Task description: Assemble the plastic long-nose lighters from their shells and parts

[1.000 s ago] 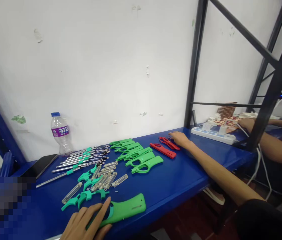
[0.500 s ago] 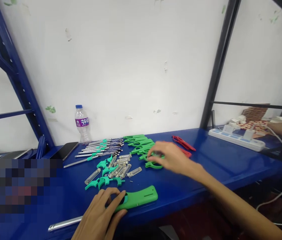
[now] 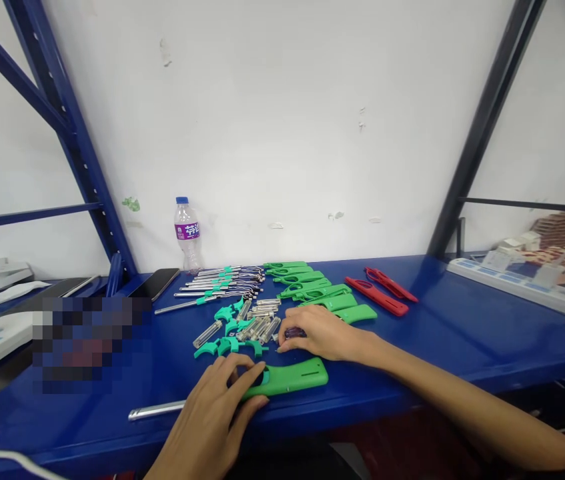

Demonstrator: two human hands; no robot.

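Observation:
My left hand [image 3: 217, 417] is closed around a green long-nosed lighter [image 3: 299, 377] lying near the table's front edge, and its silver metal tube [image 3: 157, 409] sticks out to the left. Just behind it hovers my right hand [image 3: 325, 330], fingers curled downward; whatever is between them is hidden. Close to those fingertips lie several clear plastic fuel tanks [image 3: 258, 330]. Teal curved triggers [image 3: 228, 345] are scattered on their left. Green handle shells [image 3: 335, 303] form a row behind my right hand. Metal tubes with wires [image 3: 217, 285] are lined up further left.
Two red handle shells [image 3: 377, 297] lie to the right. A plastic bottle [image 3: 189, 237] and a black phone [image 3: 159, 283] are by the wall. A white power strip [image 3: 517, 285] runs along the right side, near a dark shelf post [image 3: 482, 133].
My right hand has moved from the green shells left and forward to beside the clear fuel tanks. My left hand keeps its hold on the green lighter. The view has shifted.

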